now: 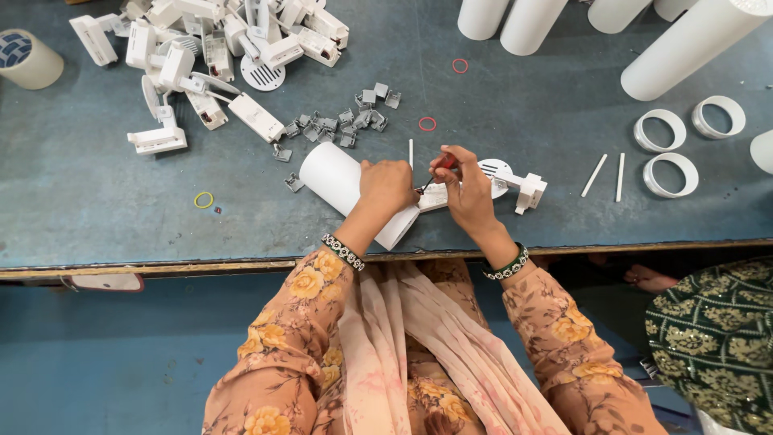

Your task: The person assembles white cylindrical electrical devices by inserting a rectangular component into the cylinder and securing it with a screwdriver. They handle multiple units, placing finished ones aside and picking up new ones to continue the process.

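- Left hand (386, 184): forearm rises from the near edge, angled up and to the right; wrist bent, fingers curled down and clamped on the white tube housing (342, 184), pinning it to the counter (97, 209).
- Right hand (465, 189): forearm comes in from the near right, leaning left; fingers pinched together on a red-handled screwdriver (435, 171), whose tip points left toward the gap between the two hands.
- White tube housing: lies on its side near the counter's near edge, at the middle of the scene, its open end to the left, its near end partly hidden under the left hand.
- White bracket assembly (519, 187): just right of the right hand, with a vented round disc and a blocky mount, touching the counter.
- Beaded bangles (344, 251): one on each wrist, above floral sleeves.
- Grey metal clips (338, 122): a loose scatter, far and left of the hands.
- White plastic mounts (209, 48): a heap at the far left.
- Tape roll (28, 58): far left corner.
- White tubes (692, 40): several lying at the far right.
- White rings (667, 173): three at the right, with two thin white sticks (605, 175) beside them.
- Rubber bands: red (427, 123) far of the hands, yellow (204, 199) to the left.
- Another person's green patterned garment (717, 330): near right corner.
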